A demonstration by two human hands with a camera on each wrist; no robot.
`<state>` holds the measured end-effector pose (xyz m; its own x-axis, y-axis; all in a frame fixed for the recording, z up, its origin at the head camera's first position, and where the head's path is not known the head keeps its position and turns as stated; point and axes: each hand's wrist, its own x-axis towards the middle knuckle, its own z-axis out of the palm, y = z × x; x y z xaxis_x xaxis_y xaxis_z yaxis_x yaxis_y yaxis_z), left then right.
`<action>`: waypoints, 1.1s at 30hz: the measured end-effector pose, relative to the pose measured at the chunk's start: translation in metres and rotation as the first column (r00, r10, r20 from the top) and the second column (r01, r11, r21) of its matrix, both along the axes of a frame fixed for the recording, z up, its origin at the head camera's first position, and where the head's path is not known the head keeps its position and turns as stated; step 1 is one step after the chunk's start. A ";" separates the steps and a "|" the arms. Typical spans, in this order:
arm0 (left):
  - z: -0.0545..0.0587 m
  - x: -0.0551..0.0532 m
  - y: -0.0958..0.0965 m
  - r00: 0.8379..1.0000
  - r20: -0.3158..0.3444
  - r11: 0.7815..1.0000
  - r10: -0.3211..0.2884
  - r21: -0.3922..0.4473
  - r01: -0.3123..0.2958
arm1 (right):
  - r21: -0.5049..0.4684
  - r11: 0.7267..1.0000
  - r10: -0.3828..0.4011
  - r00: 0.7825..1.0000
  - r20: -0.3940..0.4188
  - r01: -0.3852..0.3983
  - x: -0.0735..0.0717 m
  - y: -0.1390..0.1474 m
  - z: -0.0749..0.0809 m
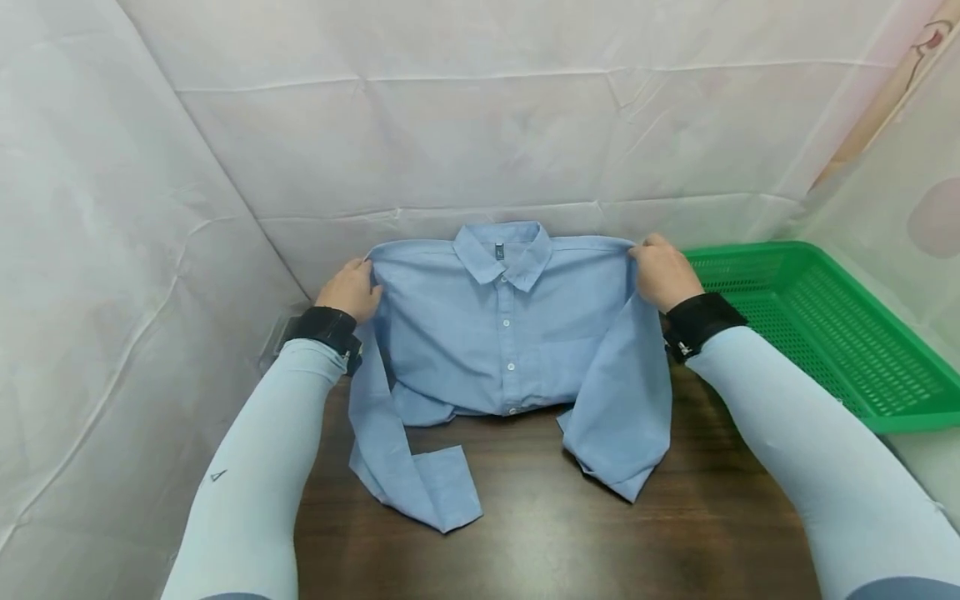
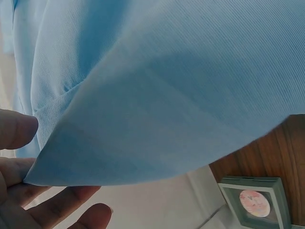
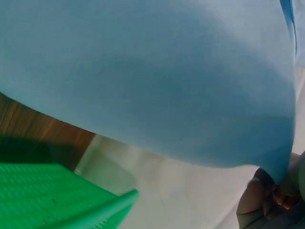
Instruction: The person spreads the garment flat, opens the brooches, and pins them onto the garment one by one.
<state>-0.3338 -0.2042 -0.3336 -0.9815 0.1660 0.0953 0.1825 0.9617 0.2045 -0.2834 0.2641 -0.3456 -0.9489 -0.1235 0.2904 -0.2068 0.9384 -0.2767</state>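
Observation:
A light blue button-up shirt (image 1: pixel 465 333) is spread by its shoulders at the back of the table, collar up and button front toward me. My left hand (image 1: pixel 350 289) pinches its left-side shoulder; in the left wrist view the thumb and fingers (image 2: pixel 62 205) meet at the cloth's corner. At the other shoulder, my right hand (image 1: pixel 663 271) pinches the fabric, as the right wrist view shows at its lower right. Both sleeves hang from the shoulders. The left one bends inward with its cuff (image 1: pixel 450 492) on the table, while the right sleeve (image 1: pixel 626 417) is folded over.
A green perforated plastic basket (image 1: pixel 847 421) stands to the right of the right forearm. White sheeting (image 1: pixel 480 142) walls the back and sides of the brown wooden table (image 1: pixel 525 533). A small framed box (image 2: pixel 255 202) with a pink round shape lies by the left wrist.

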 end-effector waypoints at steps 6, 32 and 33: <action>-0.014 -0.010 0.006 0.999 0.038 1.000 -0.003 -0.001 0.003 | -0.008 0.999 -0.032 0.999 0.033 0.032 -0.010 -0.004 -0.013; -0.078 -0.020 0.003 0.980 0.198 0.998 0.005 -0.068 0.009 | -0.030 0.993 -0.102 0.945 0.312 0.118 -0.033 -0.015 -0.078; -0.080 -0.020 0.003 0.980 0.200 0.998 0.005 -0.068 0.009 | -0.024 0.993 -0.103 0.940 0.325 0.117 -0.033 -0.015 -0.079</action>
<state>-0.3539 -0.2010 -0.4139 -0.9792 0.1676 -0.1139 0.1468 0.9742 0.1714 -0.3161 0.2487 -0.4248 -0.9995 -0.0076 -0.0310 0.0038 0.9362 -0.3515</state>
